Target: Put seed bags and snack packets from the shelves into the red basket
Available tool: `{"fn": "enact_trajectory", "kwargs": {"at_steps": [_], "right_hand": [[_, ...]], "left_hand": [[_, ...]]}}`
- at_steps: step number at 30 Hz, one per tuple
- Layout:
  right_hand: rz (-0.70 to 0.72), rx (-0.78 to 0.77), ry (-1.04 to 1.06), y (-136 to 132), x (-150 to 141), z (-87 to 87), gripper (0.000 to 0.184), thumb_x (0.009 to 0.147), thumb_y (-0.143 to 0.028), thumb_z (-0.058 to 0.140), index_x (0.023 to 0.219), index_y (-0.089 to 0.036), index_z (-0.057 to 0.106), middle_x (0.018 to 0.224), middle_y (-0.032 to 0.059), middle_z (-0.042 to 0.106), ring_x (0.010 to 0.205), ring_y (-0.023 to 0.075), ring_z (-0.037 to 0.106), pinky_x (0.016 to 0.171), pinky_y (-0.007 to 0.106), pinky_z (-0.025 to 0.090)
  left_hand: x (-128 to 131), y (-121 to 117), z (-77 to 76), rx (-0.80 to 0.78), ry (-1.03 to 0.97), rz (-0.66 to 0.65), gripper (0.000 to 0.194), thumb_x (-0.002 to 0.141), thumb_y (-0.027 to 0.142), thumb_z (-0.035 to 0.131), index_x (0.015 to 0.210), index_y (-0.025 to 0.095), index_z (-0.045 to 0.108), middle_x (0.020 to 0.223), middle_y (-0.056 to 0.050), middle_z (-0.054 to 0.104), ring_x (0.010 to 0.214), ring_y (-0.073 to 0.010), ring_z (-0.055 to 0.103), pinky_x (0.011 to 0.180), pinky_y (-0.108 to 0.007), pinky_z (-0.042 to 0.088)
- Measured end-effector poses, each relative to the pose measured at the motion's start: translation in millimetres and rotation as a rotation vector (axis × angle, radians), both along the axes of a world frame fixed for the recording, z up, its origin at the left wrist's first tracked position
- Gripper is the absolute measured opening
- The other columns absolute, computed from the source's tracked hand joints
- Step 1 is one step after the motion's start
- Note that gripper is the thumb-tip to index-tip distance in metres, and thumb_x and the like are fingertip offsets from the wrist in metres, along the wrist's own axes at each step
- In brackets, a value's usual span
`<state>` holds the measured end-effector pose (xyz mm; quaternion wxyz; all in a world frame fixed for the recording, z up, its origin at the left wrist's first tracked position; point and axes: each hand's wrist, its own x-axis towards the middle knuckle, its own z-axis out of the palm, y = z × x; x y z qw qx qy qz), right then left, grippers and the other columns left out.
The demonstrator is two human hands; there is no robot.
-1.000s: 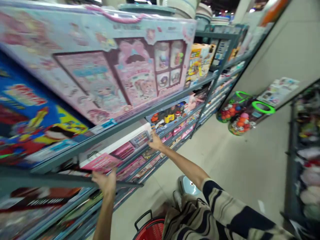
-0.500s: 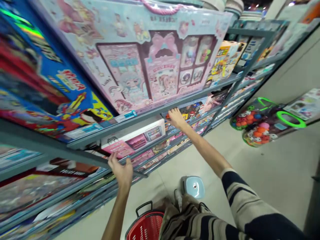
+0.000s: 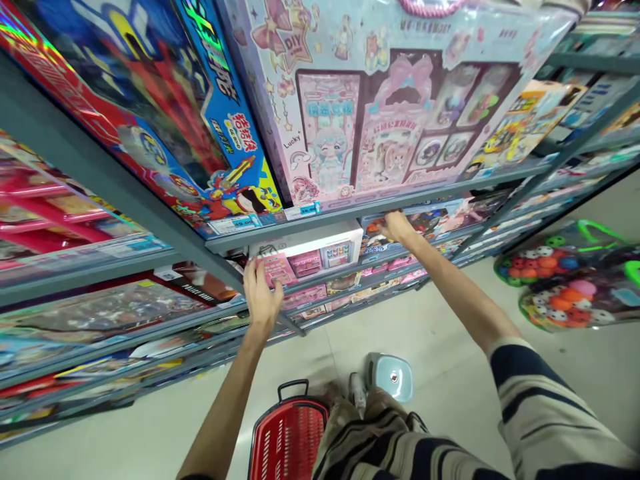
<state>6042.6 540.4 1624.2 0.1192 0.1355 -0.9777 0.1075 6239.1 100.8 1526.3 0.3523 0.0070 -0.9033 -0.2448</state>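
Note:
A white and pink toy box lies on the second grey shelf of a toy rack. My left hand rests on the box's left end with fingers spread flat over its pink front. My right hand reaches to the right of the box, at a blue box of small coloured toys; its fingers curl against that box's edge and I cannot see what they hold. Above stands a large pale-blue and pink doll set.
A red shopping basket sits on the floor by my feet, with a light-blue case beside it. Nets of coloured balls with green handles lie at the right of the aisle. A big blue and red toy box fills the upper left shelf.
My head has turned left and down along the rack. The left hand moved up onto the white and pink box's front. The right hand left that box's right end for the neighbouring blue box.

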Motion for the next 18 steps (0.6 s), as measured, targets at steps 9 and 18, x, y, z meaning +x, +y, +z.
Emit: {"fn": "enact_trajectory", "kwargs": {"at_steps": [9,18], "right_hand": [[-0.176,-0.168,0.111,-56,12,-3.6,0.057,0.112,-0.054,0.055,0.136,-0.008,0.078,0.139,0.0255,0.076,0.144,0.0361,0.059,0.135,0.069,0.019],[-0.106,-0.109,0.213,-40,19,-16.3,0.054,0.109,-0.053,0.061,0.136,-0.011,0.081,0.138,0.0225,0.077,0.144,0.043,0.06,0.138,0.071,0.011]], "left_hand": [[-14,-13,19.3,-0.274,-0.125,0.013,0.061,0.116,0.035,0.044,0.166,0.004,0.058,0.166,-0.027,0.055,0.166,-0.0434,0.036,0.137,-0.058,0.034],[-13,-20,18.0,-0.324,-0.145,-0.031,0.07,0.102,0.023,0.058,0.168,0.001,0.056,0.165,-0.027,0.052,0.157,-0.0446,0.043,0.135,-0.056,0.038]]}}
